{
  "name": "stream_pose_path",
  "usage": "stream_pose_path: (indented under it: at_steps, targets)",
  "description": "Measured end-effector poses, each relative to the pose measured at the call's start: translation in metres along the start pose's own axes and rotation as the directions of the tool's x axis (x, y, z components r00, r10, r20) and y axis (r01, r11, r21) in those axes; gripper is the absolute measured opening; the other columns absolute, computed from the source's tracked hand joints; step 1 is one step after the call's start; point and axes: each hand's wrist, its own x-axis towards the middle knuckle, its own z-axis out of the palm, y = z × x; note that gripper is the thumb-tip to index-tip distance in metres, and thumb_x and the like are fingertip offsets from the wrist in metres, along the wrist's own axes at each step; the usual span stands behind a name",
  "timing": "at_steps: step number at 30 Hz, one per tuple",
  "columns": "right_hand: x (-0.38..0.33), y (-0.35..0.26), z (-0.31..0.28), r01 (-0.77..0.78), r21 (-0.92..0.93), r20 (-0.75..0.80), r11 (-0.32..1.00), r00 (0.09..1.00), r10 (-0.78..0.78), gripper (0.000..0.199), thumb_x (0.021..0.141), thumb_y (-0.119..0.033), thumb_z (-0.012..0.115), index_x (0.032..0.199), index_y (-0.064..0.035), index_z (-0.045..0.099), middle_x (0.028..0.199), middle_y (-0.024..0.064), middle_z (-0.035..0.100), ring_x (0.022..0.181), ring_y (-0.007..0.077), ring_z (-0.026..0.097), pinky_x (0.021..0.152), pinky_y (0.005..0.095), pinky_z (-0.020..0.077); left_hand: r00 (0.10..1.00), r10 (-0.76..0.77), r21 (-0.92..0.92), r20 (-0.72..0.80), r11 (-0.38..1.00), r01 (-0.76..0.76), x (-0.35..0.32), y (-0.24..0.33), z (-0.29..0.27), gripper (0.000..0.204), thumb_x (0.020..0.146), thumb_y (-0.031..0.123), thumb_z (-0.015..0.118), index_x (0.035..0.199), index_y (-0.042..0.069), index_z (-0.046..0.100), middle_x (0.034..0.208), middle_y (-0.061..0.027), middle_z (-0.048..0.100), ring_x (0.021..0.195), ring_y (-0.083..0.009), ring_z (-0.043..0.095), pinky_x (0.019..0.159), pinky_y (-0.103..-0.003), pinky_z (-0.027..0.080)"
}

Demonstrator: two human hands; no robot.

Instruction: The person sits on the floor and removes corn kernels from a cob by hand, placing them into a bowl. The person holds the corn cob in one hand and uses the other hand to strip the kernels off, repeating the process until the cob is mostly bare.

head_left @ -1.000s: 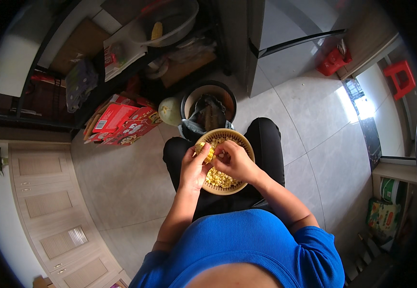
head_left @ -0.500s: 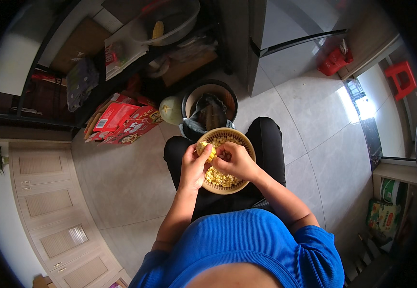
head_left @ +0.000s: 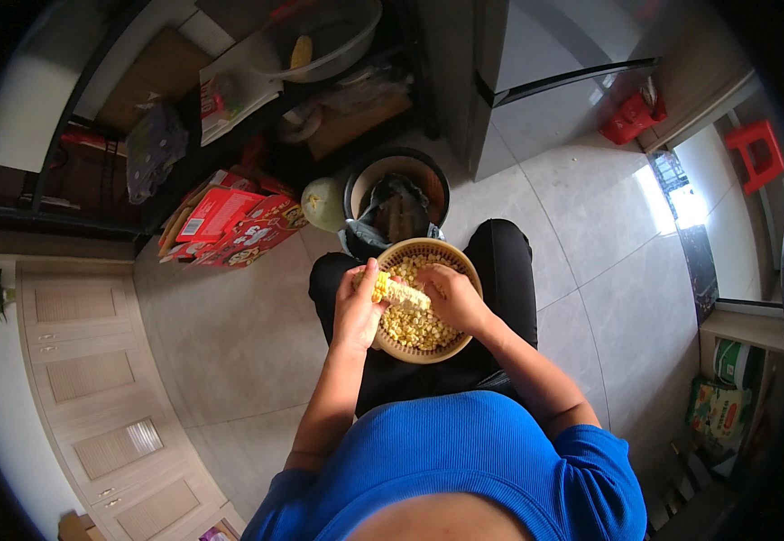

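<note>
A corn cob [head_left: 405, 295] is in my left hand [head_left: 356, 302], whose fingers and thumb wrap round its left end. Yellow kernels cover the held end, while the part pointing right is pale and stripped. My right hand [head_left: 454, 297] hovers over the basket just past the cob's bare end, with its fingers curled in. Whatever those fingers may hold is hidden. Beneath both hands, a tan round basket [head_left: 424, 358] rests on my lap between my knees. Loose corn kernels [head_left: 417, 332] lie in it.
Beyond the basket stands a round bin [head_left: 447, 194] with a dark bag, beside a pale green melon [head_left: 322, 205]. Red cartons [head_left: 240, 225] sit left of it. A clear bowl [head_left: 345, 63] on the shelf holds another cob [head_left: 302, 51]. A grey refrigerator [head_left: 554, 117] stands far right.
My right hand has drawn away from the cob to the right. The cob has been turned, so its pale stripped length now shows pointing right over the basket.
</note>
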Motion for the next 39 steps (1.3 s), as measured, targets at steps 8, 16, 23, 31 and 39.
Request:
stream_pose_path:
  at_steps: [8,16,23,31,39]
  targets:
    - [0.009,-0.055,-0.014,0.030,0.030,0.012,0.999,0.999,-0.030,0.032,0.079,-0.020,0.067,0.102,0.0014,0.059,0.093,0.0183,0.060,0.085,0.0344,0.059,0.075,0.0372,0.0478,0.989,0.072,-0.028,0.127,0.997,-0.069,-0.004,-0.015,0.001,0.022,0.096,0.028,0.046,0.098,0.007,0.052,0.095,-0.0057,0.057,0.089,-0.0158,0.057,0.080,-0.033,0.049]
    - [0.005,-0.053,-0.008,-0.205,0.418,0.119,0.885,0.978,0.170,0.029,0.084,-0.018,0.065,0.101,0.0023,0.056,0.085,0.0115,0.062,0.078,0.0116,0.059,0.069,0.0273,0.0479,0.909,0.385,0.420,0.161,0.806,-0.416,-0.019,-0.009,0.011,0.023,0.097,0.029,0.044,0.101,0.006,0.048,0.091,-0.0006,0.051,0.083,-0.0073,0.050,0.074,-0.023,0.045]
    - [0.004,-0.049,-0.007,-0.171,0.468,0.118,0.867,0.984,0.130,0.023,0.085,-0.015,0.063,0.098,0.0028,0.055,0.083,0.0085,0.062,0.079,0.0088,0.057,0.068,0.0253,0.0475,0.919,0.342,0.386,0.196,0.835,-0.393,-0.024,-0.001,0.015,0.023,0.097,0.028,0.044,0.101,0.006,0.049,0.091,-0.0008,0.052,0.083,-0.0068,0.048,0.076,-0.022,0.042]
    - [0.007,-0.057,-0.019,-0.131,0.385,0.126,0.914,0.988,0.089,0.021,0.084,-0.012,0.061,0.094,0.0052,0.057,0.074,0.0078,0.062,0.068,0.0084,0.057,0.062,0.0250,0.0469,0.924,0.307,0.405,0.229,0.833,-0.377,-0.028,0.005,0.020,0.021,0.096,0.025,0.047,0.101,0.005,0.048,0.089,-0.0022,0.053,0.080,-0.0069,0.048,0.073,-0.021,0.041]
    - [0.010,-0.072,-0.024,0.123,0.029,-0.017,0.992,0.992,-0.122,0.024,0.078,-0.009,0.064,0.096,0.0046,0.059,0.080,0.0145,0.060,0.072,0.0261,0.062,0.065,0.0323,0.0489,0.868,0.401,0.511,0.294,0.701,-0.497,-0.025,0.004,0.018,0.019,0.097,0.023,0.045,0.102,0.005,0.048,0.093,-0.0035,0.055,0.086,-0.0098,0.051,0.080,-0.025,0.043]
